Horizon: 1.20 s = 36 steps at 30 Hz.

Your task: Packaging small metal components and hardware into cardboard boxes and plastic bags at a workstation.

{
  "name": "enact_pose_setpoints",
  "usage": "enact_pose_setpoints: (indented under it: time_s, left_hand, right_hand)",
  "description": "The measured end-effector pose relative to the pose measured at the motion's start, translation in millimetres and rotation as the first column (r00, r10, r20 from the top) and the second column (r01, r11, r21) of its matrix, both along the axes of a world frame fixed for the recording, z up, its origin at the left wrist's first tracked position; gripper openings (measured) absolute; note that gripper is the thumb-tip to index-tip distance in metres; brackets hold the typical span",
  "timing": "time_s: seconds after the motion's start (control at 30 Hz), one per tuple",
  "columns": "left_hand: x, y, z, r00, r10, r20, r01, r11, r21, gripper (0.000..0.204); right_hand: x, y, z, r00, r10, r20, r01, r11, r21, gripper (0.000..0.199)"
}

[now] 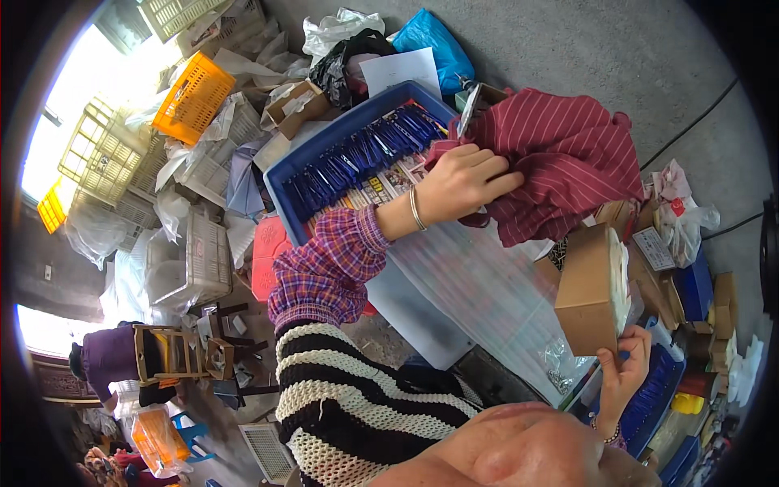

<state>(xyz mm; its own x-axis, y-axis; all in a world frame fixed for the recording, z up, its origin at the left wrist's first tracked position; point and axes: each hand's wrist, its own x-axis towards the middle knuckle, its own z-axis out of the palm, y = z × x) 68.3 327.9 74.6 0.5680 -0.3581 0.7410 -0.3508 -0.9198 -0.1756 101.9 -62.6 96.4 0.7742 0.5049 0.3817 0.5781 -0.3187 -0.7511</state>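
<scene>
My left hand (471, 183), in a plaid sleeve with a bangle, is closed on a dark red pinstriped cloth (568, 162) that drapes to its right over the far end of the worktable. At lower right, my right hand (625, 369) grips a tilted brown cardboard box (586, 300) by its lower edge, thumb against the cardboard. White sheets or bags show along the box's right side; its inside is mostly hidden. Beyond my left forearm lies a blue tray (302, 162) lined with newspaper, holding rows of many dark blue pen-like pieces (349, 162).
Clear plastic film (479, 284) covers the worktable, with a bag of small metal parts (560, 365) on it. A red stool (269, 252) stands near the tray. Crates (195, 260) are piled at left. Another blue tray (653, 390) sits at right. A person in purple (114, 357) is at far left.
</scene>
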Motion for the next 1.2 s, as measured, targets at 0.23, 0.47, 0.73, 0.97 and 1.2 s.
enact_pose_setpoints:
  time_s: [0.23,0.47,0.73,0.97,1.2]
  left_hand:
    - [-4.8,-5.5,2.8,0.991,-0.127,-0.041,0.118,0.98,-0.16,0.044]
    - [15.3,14.3,30.8,0.998,-0.055,-0.005,0.053,0.968,-0.246,0.05]
    - [60.7,31.7,37.9,0.999,-0.036,-0.021,0.027,0.938,-0.345,0.057]
    - [116.1,37.3,45.3,0.997,-0.018,-0.075,-0.01,0.93,-0.367,0.05]
    - [129.0,33.7,30.9,0.999,0.031,-0.037,-0.041,0.948,-0.315,0.053]
  right_hand:
    - [-22.9,1.4,6.6,0.997,-0.061,-0.056,0.055,0.993,-0.103,0.028]
    - [-27.0,-0.5,-1.6,0.985,0.028,-0.169,-0.038,0.998,-0.056,0.027]
    - [-34.9,-7.8,-10.7,0.963,0.107,-0.246,-0.114,0.993,-0.015,0.026]
    - [-37.2,-14.5,-13.9,0.963,0.173,-0.208,-0.187,0.981,-0.05,0.026]
    - [-45.1,-33.6,-16.1,0.974,0.13,-0.184,-0.139,0.99,-0.036,0.028]
